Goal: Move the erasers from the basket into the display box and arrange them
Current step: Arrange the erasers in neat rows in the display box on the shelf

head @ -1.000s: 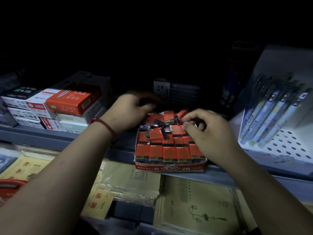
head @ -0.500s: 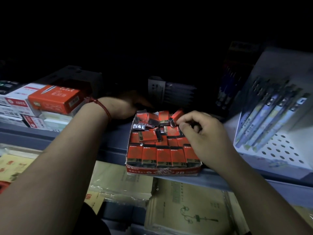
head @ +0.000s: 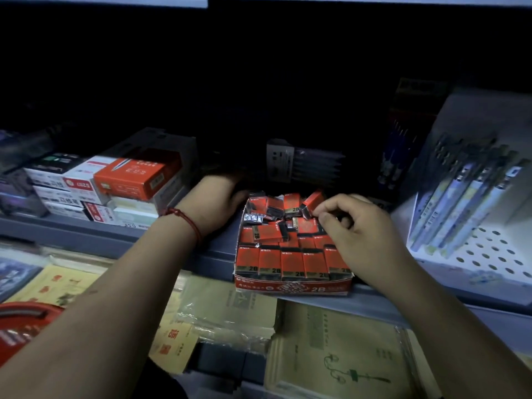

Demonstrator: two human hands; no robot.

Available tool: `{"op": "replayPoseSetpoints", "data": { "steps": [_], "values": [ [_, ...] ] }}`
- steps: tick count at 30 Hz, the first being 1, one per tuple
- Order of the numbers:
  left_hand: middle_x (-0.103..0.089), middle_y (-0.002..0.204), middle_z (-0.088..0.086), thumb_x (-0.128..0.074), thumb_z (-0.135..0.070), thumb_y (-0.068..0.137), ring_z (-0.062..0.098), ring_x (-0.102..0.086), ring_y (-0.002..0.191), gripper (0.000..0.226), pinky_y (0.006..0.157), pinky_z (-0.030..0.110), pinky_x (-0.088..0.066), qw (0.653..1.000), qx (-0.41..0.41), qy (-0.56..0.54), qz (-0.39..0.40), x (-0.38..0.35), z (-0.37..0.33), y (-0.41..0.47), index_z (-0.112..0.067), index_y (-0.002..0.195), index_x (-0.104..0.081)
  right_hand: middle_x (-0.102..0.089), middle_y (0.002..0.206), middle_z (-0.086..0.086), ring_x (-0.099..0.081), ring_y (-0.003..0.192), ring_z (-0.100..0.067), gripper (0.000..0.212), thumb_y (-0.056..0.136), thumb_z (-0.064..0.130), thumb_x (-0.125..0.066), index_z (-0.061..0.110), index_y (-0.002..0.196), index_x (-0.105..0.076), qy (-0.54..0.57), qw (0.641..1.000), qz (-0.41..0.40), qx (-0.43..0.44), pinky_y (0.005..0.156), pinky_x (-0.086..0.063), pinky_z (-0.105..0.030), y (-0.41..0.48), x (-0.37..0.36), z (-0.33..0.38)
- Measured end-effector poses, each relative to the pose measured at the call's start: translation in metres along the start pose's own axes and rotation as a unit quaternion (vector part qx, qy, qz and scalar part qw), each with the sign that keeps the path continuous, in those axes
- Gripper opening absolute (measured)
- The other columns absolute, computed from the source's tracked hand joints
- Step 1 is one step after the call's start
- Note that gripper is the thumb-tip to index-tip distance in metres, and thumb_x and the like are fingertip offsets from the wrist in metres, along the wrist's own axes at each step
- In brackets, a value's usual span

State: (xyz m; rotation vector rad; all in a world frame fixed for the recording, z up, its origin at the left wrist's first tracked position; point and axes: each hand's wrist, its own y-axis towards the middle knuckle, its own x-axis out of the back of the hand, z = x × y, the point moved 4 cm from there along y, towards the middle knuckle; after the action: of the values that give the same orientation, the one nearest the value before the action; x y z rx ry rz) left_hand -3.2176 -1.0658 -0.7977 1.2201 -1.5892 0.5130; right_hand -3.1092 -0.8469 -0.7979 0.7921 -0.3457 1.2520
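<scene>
A red cardboard display box (head: 292, 287) marked 2B stands on the grey shelf. Its front row holds several red-sleeved erasers (head: 290, 262) side by side; behind them more erasers lie in a loose jumble. My right hand (head: 362, 226) hovers over the box's right rear, thumb and forefinger pinching the end of a tilted eraser (head: 311, 201). My left hand (head: 214, 203), with a red cord at the wrist, lies against the box's left rear corner; its fingers vanish into the dark. A red basket (head: 26, 312) shows at the lower left edge.
Stacked pen boxes (head: 135, 180) fill the shelf to the left. A white perforated rack of pens (head: 472, 203) stands to the right. Dark packets (head: 305, 162) sit behind the display box. Plastic-wrapped notebooks (head: 339, 355) lie on the lower shelf.
My left hand slid from above the box's back edge to its left rear corner. My right hand stayed at the tilted eraser.
</scene>
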Motion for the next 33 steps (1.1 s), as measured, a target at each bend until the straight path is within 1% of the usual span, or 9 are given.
{"op": "replayPoseSetpoints", "data": {
  "steps": [3, 5, 9, 12, 16, 22, 25, 28, 33],
  "values": [
    [-0.074, 0.116, -0.002, -0.064, -0.025, 0.099, 0.009, -0.067, 0.11, 0.029, 0.085, 0.011, -0.045, 0.989, 0.002, -0.114, -0.099, 0.015, 0.001, -0.018, -0.018, 0.126, -0.07, -0.056, 0.089, 0.015, -0.052, 0.078, 0.001, 0.013, 0.096, 0.024, -0.061, 0.032, 0.091, -0.07, 0.005, 1.0, -0.009, 0.002, 0.065, -0.038, -0.015, -0.001, 0.002, -0.001],
    [-0.075, 0.097, -0.009, -0.071, -0.032, 0.091, -0.001, -0.07, 0.09, 0.024, 0.077, 0.012, -0.053, 0.968, 0.009, -0.224, -0.112, 0.02, -0.003, -0.031, -0.025, 0.114, -0.072, -0.057, 0.092, 0.017, -0.054, 0.081, -0.002, 0.012, 0.094, 0.024, -0.063, 0.032, 0.09, -0.07, 0.01, 1.0, -0.025, 0.01, 0.07, -0.042, -0.021, -0.002, 0.004, 0.0],
    [-0.07, 0.091, 0.016, -0.075, -0.023, 0.084, 0.028, -0.07, 0.084, 0.03, 0.076, 0.031, -0.06, 0.941, -0.052, -0.32, -0.092, 0.028, -0.022, -0.051, -0.023, 0.113, -0.069, -0.06, 0.095, 0.016, -0.058, 0.087, -0.008, 0.011, 0.092, 0.019, -0.067, 0.028, 0.093, -0.071, 0.021, 0.995, -0.063, 0.079, 0.077, -0.049, -0.026, -0.004, 0.011, 0.02],
    [-0.066, 0.101, 0.01, -0.078, -0.003, 0.084, 0.023, -0.067, 0.082, 0.038, 0.078, 0.023, -0.057, 0.943, -0.118, -0.299, -0.082, 0.029, -0.032, -0.059, -0.02, 0.117, -0.07, -0.061, 0.089, 0.012, -0.057, 0.081, -0.009, 0.009, 0.091, 0.018, -0.07, 0.024, 0.098, -0.072, 0.057, 0.991, -0.047, 0.114, 0.069, -0.044, -0.013, -0.005, 0.008, 0.039],
    [-0.064, 0.105, 0.009, -0.079, 0.005, 0.082, 0.012, -0.066, 0.08, 0.04, 0.079, 0.022, -0.056, 0.935, -0.139, -0.317, -0.074, 0.023, -0.037, -0.065, -0.009, 0.118, -0.07, -0.069, 0.083, 0.01, -0.06, 0.074, -0.008, 0.011, 0.091, 0.022, -0.072, 0.025, 0.101, -0.071, 0.117, 0.989, -0.003, 0.094, 0.064, -0.042, -0.01, -0.003, -0.003, 0.046],
    [-0.069, 0.098, 0.002, -0.08, 0.0, 0.082, 0.021, -0.068, 0.083, 0.042, 0.082, 0.036, -0.06, 0.934, -0.153, -0.316, -0.067, 0.018, -0.035, -0.068, -0.012, 0.121, -0.07, -0.071, 0.085, 0.003, -0.061, 0.069, -0.017, 0.022, 0.089, 0.015, -0.073, 0.029, 0.106, -0.073, 0.161, 0.984, 0.042, 0.054, 0.063, -0.048, -0.02, 0.004, -0.01, 0.043],
    [-0.072, 0.104, -0.003, -0.08, -0.001, 0.083, 0.021, -0.069, 0.085, 0.045, 0.082, 0.037, -0.06, 0.933, -0.158, -0.318, -0.065, 0.015, -0.037, -0.068, -0.012, 0.125, -0.067, -0.07, 0.084, -0.005, -0.057, 0.065, -0.016, 0.023, 0.085, 0.019, -0.075, 0.029, 0.106, -0.075, 0.162, 0.983, 0.081, 0.031, 0.064, -0.053, -0.036, 0.004, -0.013, 0.042],
    [-0.072, 0.098, 0.0, -0.079, 0.001, 0.083, 0.018, -0.069, 0.083, 0.047, 0.082, 0.03, -0.059, 0.937, -0.141, -0.311, -0.07, 0.015, -0.037, -0.066, -0.012, 0.126, -0.065, -0.072, 0.089, -0.003, -0.069, 0.076, -0.023, 0.024, 0.089, 0.018, -0.074, 0.023, 0.112, -0.074, 0.153, 0.984, 0.096, 0.005, 0.076, -0.059, -0.05, 0.006, -0.014, 0.037],
    [-0.065, 0.082, -0.013, -0.075, 0.0, 0.084, 0.012, -0.065, 0.077, 0.032, 0.069, 0.01, -0.049, 0.971, -0.1, -0.192, -0.1, 0.021, -0.03, -0.065, -0.019, 0.108, -0.075, -0.069, 0.097, 0.0, -0.069, 0.086, -0.019, 0.013, 0.095, 0.021, -0.066, 0.029, 0.104, -0.072, 0.083, 0.995, 0.049, 0.009, 0.083, -0.057, -0.04, 0.007, -0.009, 0.032]
  ]
}}
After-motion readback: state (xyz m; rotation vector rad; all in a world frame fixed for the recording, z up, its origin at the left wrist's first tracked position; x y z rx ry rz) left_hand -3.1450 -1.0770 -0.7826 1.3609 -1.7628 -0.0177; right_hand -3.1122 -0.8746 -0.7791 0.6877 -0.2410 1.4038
